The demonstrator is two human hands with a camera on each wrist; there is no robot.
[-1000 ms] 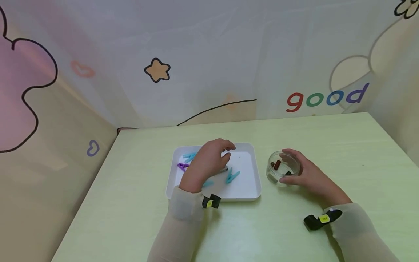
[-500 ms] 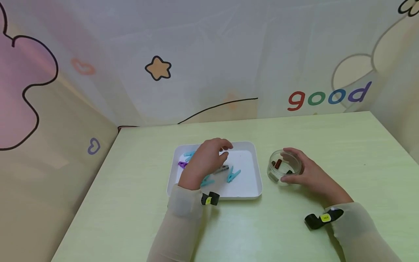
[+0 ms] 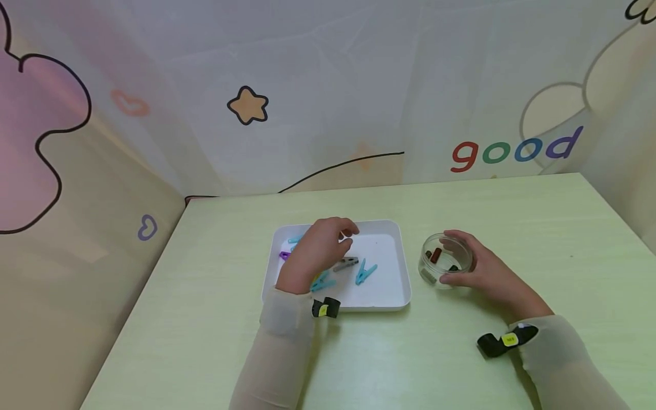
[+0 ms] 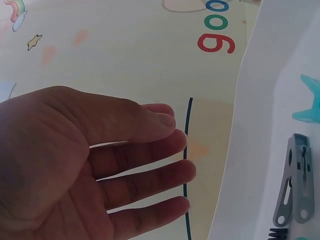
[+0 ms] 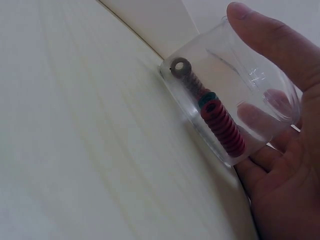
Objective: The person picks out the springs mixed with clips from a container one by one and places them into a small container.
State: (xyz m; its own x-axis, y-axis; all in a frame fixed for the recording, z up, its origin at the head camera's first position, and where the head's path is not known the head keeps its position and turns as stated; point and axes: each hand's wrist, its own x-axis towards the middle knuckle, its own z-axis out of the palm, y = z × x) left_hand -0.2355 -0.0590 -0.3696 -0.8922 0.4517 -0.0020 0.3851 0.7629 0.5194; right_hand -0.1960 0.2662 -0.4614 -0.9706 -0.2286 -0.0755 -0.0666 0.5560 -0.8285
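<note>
My left hand (image 3: 319, 249) hovers over the white tray (image 3: 383, 242) with nothing in its grasp. In the left wrist view its fingers (image 4: 145, 192) are loosely bent and the thumb lies by the index finger. Below it in the tray are a grey clothespin (image 3: 345, 263), turquoise clothespins (image 3: 365, 272) and a purple clothespin (image 3: 284, 255), some partly covered by the hand. My right hand (image 3: 484, 272) grips a clear round jar (image 3: 426, 267) from its right side, thumb toward me. Inside the jar lie a red coil spring (image 5: 224, 129), a grey spring (image 5: 180, 67) and a teal one (image 5: 207, 99).
The tray and jar are side by side on a pale green table (image 3: 410, 353). A printed cloth (image 3: 328, 114) hangs along the back and sides. Beside the grey clothespin, a small black ribbed piece (image 4: 278, 233) shows in the left wrist view.
My left hand has drawn slightly to the left, uncovering more of the grey clothespin and a turquoise one near the wrist. The right hand keeps its grip on the jar.
</note>
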